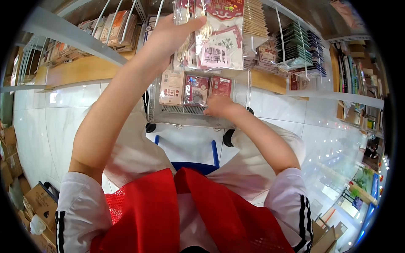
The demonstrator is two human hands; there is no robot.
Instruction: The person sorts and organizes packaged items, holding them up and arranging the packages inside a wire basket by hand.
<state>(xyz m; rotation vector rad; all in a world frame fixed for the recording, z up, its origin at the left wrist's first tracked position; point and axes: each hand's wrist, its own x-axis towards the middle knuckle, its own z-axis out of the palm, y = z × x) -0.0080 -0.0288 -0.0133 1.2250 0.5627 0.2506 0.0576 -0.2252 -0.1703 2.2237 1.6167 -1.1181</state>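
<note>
Head view: a wire basket (173, 117) sits centrally. Past its far side, clear-wrapped packs (219, 46) are clamped in the left hand's (175, 36) grip, best kept steady. Inside right, the right hand (222, 106) meets a red packet (221, 85); whether its grip is closed, I cannot tell.

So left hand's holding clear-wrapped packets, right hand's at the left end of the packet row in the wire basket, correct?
Wrong end: the head view shows the right hand at the right end of the packet row in the wire basket. The left hand holds clear-wrapped packets.
</note>
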